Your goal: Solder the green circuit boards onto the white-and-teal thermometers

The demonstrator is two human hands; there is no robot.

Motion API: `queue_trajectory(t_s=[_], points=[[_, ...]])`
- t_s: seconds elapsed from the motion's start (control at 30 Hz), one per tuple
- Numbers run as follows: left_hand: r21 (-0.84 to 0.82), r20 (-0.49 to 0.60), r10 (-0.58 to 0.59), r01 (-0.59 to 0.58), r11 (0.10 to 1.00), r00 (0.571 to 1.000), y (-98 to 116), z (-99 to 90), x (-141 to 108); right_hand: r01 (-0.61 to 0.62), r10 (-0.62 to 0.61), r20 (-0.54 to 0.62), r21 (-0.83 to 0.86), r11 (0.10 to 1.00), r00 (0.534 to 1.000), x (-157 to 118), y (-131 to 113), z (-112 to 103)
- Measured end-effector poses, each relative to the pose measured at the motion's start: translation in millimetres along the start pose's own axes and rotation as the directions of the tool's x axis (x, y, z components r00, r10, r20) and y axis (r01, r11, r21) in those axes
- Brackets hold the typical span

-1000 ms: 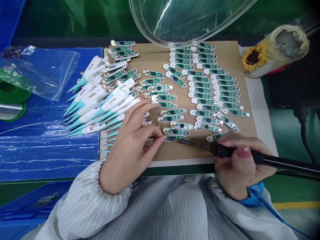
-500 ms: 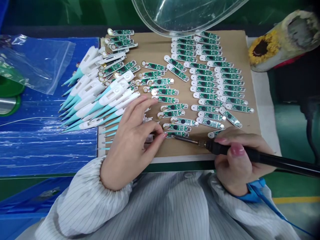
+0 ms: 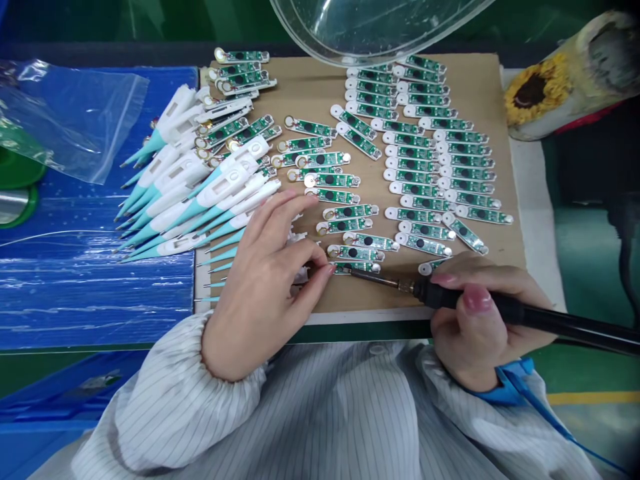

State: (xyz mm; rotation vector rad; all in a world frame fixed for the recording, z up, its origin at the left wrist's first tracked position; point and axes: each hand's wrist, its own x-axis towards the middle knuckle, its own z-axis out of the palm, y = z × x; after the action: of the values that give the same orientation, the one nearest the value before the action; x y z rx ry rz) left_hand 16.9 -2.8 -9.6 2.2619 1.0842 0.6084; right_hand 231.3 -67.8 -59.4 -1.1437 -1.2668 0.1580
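Observation:
My right hand [image 3: 487,310] is closed round the black handle of a soldering iron [image 3: 465,299]. The iron's thin tip points left and touches the nearest small green circuit board [image 3: 367,267], close to its left end. At that same end, the thumb and forefinger of my left hand [image 3: 273,287] are pinched together on the board; exactly which part they grip is hidden. Under and behind my left hand lie several white and light-blue digital thermometers [image 3: 220,193]. Just above the worked board sits another circuit board [image 3: 357,254] in its white holder.
Rows of circuit boards [image 3: 413,165] cover the right of the brown cardboard [image 3: 310,90]. A clear plastic bowl [image 3: 380,33] overhangs the back edge. A plastic bag [image 3: 95,120] and a solder spool [image 3: 17,205] are at left, a sunflower-decorated holder [image 3: 565,80] at back right.
The view has shifted very slightly. Both hands hold nearly the same pose, and the iron's tip stays on the same board.

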Motion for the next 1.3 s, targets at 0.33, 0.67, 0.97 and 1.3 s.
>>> queue_trajectory(t_s=[0.33,0.67,0.97,1.3], points=[[0.043,0.011,0.013,-0.013,0.999,1.000,0.7,-0.3,-1.2,-0.036,0.038,-0.037,0.060,0.998,0.999,4.7,-4.4,-0.9],[0.046,0.013,0.000,0.000,0.999,1.000,0.1,-0.1,-2.1,0.015,-0.011,-0.056,0.072,0.997,0.998,5.2,-0.1,2.8],[0.050,0.010,0.008,-0.009,0.999,1.000,-0.2,-0.1,-1.8,0.030,-0.029,-0.022,0.078,0.997,0.999,3.6,1.0,3.0],[0.060,0.020,-0.008,0.007,0.998,1.000,1.5,0.3,-1.6,-0.120,0.121,-0.001,0.060,0.991,0.993,4.2,-13.7,-2.6]])
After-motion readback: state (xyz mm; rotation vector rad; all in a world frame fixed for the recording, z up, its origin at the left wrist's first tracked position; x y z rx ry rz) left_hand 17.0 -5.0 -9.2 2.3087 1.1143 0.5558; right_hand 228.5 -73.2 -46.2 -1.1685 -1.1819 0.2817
